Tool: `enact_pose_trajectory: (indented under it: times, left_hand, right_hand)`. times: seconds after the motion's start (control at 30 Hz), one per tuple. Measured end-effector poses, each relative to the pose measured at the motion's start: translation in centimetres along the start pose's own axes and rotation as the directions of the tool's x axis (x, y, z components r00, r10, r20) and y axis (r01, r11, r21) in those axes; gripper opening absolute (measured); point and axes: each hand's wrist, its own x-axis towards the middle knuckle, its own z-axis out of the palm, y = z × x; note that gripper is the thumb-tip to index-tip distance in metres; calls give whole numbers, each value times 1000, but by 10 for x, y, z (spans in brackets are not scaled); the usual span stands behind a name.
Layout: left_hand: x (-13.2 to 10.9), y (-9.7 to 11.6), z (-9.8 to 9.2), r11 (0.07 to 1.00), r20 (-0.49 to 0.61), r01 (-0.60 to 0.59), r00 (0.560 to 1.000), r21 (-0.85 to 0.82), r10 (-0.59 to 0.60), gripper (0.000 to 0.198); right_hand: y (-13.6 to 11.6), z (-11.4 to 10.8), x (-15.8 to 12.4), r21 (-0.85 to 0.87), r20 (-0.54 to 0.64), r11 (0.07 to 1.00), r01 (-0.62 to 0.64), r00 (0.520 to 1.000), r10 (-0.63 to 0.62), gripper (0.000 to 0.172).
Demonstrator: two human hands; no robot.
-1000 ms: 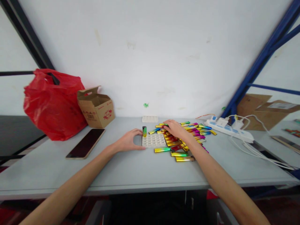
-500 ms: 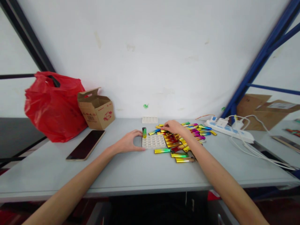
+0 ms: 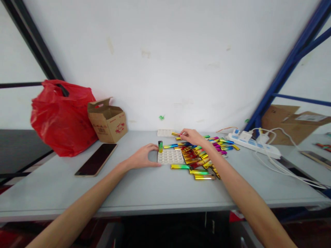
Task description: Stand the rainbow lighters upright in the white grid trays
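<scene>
A white tray (image 3: 170,157) with rows of round holes lies on the table. My left hand (image 3: 142,157) spans its left edge, the thumb at the near corner and the fingers at the far one. One green and yellow lighter (image 3: 160,147) stands upright in the tray's far left corner. My right hand (image 3: 192,136) is above the far side of a pile of shiny metallic lighters (image 3: 192,155), pinching a gold and red lighter (image 3: 176,134) that points left. The pile spreads right of the tray, with several lighters in gold, green, blue and purple lying flat.
A second white tray (image 3: 165,132) lies against the wall. On the left are a phone (image 3: 97,160), an open cardboard box (image 3: 111,124) and a red plastic bag (image 3: 62,120). A power strip (image 3: 254,144) with plugs and white cables lies on the right, near brown cardboard (image 3: 287,127).
My right hand has lifted a gold and red lighter from the far side of the pile. My left hand stays at the tray's edge. The view has shifted slightly.
</scene>
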Motion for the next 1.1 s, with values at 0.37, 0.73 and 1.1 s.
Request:
enact_pose_trajectory:
  times: [0.37,0.73,1.1]
  left_hand:
    - [1,7,4,1000,-32,19,999,1,-19,65]
    - [2,8,7,999,-38,34,999,9,-34,69]
    - [3,14,3,999,-33,41,999,-10,-41,66]
  right_hand:
    - [-17,22,-22,856,-146,516,35,974,176,48]
    - [-51,43,-32,954,-38,300,18,997,62,54]
    - [-60,60,-35,517,-307,854,58,944,122,59]
